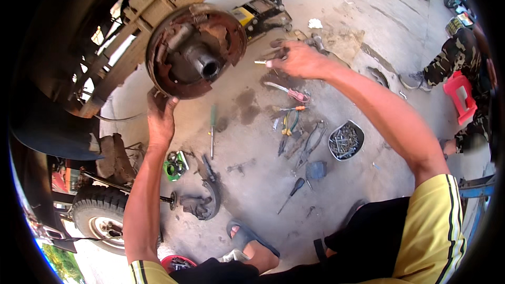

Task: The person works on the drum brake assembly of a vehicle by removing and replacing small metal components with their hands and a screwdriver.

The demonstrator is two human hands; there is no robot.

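A rusty drum brake backing plate (158,66) with brake shoes and a coil spring is mounted on the vehicle's axle. From its middle sticks out a dark hollow axle stub (209,67). My left hand (161,118) grips the plate's lower rim, the thumb in front and the fingers partly hidden behind. To the right of the plate, apart from it, my right hand (300,59) is closed in a pinch. A short, slim, light-coloured metal piece (260,62) pokes out between thumb and fingers; its exact kind is too small to make out.
On the concrete lie a green screwdriver (212,126), pliers (314,139), a black-handled screwdriver (291,194) and a curved brake shoe (213,200). A bowl of bolts (346,141) stands right of them. A floor jack (263,16) is behind; a person in camouflage trousers (447,63) sits at right.
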